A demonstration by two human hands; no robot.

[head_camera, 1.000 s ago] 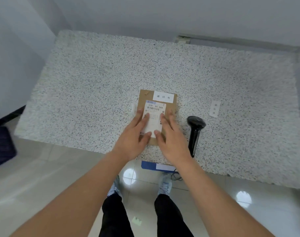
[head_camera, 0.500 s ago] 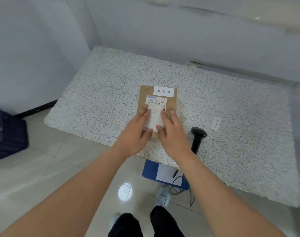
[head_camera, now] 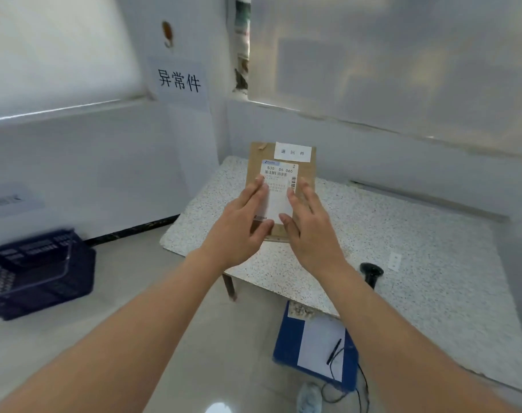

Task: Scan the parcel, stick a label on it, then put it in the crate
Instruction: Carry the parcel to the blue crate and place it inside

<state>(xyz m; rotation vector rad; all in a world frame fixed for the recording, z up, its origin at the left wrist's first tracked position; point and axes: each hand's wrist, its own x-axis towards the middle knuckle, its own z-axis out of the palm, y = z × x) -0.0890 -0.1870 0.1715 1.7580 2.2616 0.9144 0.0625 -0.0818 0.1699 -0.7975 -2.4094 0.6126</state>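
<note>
A flat brown cardboard parcel (head_camera: 255, 162) is held upright above the speckled table (head_camera: 417, 234), clear of its top. It carries a white shipping label (head_camera: 279, 174) with barcodes and a small white label (head_camera: 292, 152) at its top edge. My left hand (head_camera: 239, 228) grips the parcel's lower left side, and my right hand (head_camera: 313, 234) grips its lower right side, fingers spread over the front. The dark blue crate (head_camera: 39, 272) stands on the floor at the far left, blurred. The black scanner (head_camera: 372, 274) lies on the table's near edge, right of my right wrist.
A small white sticker (head_camera: 394, 260) lies on the table beyond the scanner. A blue folder with a sheet and a pen (head_camera: 286, 347) sits on the floor under the table edge, with a cable beside it. A wall sign (head_camera: 179, 81) hangs above the corner.
Both hands have lifted the parcel off the table and tilted it upright. My view has swung left and up, bringing the crate and wall sign into sight.
</note>
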